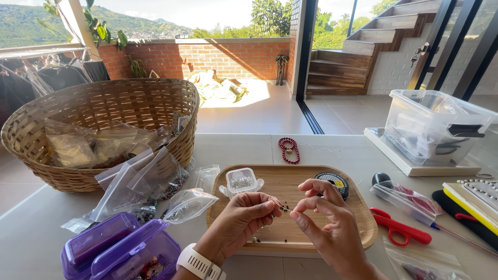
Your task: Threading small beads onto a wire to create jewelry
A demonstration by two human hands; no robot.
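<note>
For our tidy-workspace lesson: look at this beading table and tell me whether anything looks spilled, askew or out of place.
A few small dark beads lie loose on the wooden tray, below the left hand. Clear plastic bags sprawl in a heap beside the wicker basket, and the purple box stands open. Nothing looks damaged.

clear plastic bags (150,184) beside basket, yellow label (339,183) on black spool, clear bag (407,199) by scissors

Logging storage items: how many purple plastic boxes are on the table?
2: purple box at the near left corner, a second purple box touching its right side, lid raised. Others may lie beyond the frame.
</note>
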